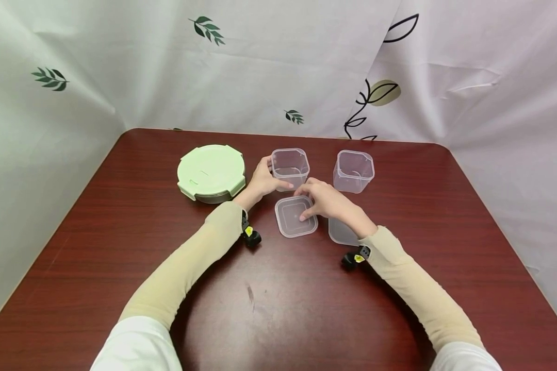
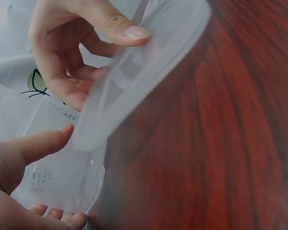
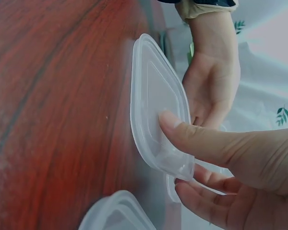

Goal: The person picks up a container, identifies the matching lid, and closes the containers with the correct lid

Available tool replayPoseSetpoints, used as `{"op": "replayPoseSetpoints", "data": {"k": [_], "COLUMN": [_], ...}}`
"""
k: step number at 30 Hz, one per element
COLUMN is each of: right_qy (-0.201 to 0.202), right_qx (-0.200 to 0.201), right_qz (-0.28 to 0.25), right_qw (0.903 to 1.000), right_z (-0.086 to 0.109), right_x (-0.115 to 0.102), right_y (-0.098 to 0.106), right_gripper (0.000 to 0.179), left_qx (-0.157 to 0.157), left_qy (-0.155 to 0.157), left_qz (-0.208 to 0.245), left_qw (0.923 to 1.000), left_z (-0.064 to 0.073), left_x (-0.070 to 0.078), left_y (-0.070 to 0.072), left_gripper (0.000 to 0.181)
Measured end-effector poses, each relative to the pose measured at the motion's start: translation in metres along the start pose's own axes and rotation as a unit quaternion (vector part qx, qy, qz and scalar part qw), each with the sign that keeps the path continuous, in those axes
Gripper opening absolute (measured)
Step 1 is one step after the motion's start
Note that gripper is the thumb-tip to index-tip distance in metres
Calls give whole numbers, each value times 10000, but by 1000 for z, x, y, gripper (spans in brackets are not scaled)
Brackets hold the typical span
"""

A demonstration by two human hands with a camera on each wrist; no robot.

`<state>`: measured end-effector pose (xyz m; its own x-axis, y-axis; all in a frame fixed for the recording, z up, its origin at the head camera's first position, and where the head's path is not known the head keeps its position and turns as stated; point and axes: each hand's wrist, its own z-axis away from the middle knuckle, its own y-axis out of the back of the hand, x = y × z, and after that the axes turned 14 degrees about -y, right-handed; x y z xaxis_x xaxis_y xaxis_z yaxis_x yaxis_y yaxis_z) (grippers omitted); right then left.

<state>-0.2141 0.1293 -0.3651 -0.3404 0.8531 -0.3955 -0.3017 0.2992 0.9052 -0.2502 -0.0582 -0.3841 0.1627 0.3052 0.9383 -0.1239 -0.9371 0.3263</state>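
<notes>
My left hand [image 1: 261, 181] grips a clear square plastic container [image 1: 291, 181] from its left side, thumb across the front wall. The container stands upright with its top uncovered. In my right hand [image 1: 328, 202] a translucent square lid [image 1: 290, 220] is pinched, thumb on its upper face and fingers at its far edge. The right wrist view shows the lid [image 3: 156, 91] held close to the container, which is mostly hidden there. In the left wrist view the lid [image 2: 129, 91] is by the container's rim, near the left thumb; whether they touch I cannot tell.
A second clear container [image 1: 353, 178] stands uncovered to the right. Another translucent lid [image 1: 341, 233] lies on the table, partly under the right forearm. At the left is a round box with a pale green clip lid [image 1: 211, 170]. Patterned white cloth [image 1: 260, 77] hangs behind the table.
</notes>
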Motion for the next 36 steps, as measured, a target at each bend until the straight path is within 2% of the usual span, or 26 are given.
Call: {"op": "replayPoseSetpoints", "data": {"k": [6, 12, 19, 27, 32, 36], "right_qy": [136, 274, 396, 593, 546, 556], "right_qx": [342, 579, 863, 895, 846, 971], "right_qz": [-162, -235, -320, -442, -581, -638], "right_qw": [9992, 9977, 9950, 9932, 9932, 9917], "right_z": [2, 6, 10, 17, 25, 32], "right_x": [3, 5, 8, 11, 12, 10], "right_y": [3, 8, 13, 20, 25, 29], "right_gripper": [44, 32, 20, 15, 13, 11], "left_qx": [-85, -169, -224, -240, -248, -262], "left_qy": [-34, 31, -78, 7, 19, 0], "left_qz": [155, 90, 93, -81, -135, -77], "left_qw": [9998, 9998, 9997, 9997, 9996, 9996], "left_z": [2, 6, 8, 10, 11, 11], "left_x": [-3, -1, -3, -3, -4, -6], "left_y": [2, 4, 6, 7, 8, 8], "left_gripper": [92, 92, 92, 91, 92, 91]}}
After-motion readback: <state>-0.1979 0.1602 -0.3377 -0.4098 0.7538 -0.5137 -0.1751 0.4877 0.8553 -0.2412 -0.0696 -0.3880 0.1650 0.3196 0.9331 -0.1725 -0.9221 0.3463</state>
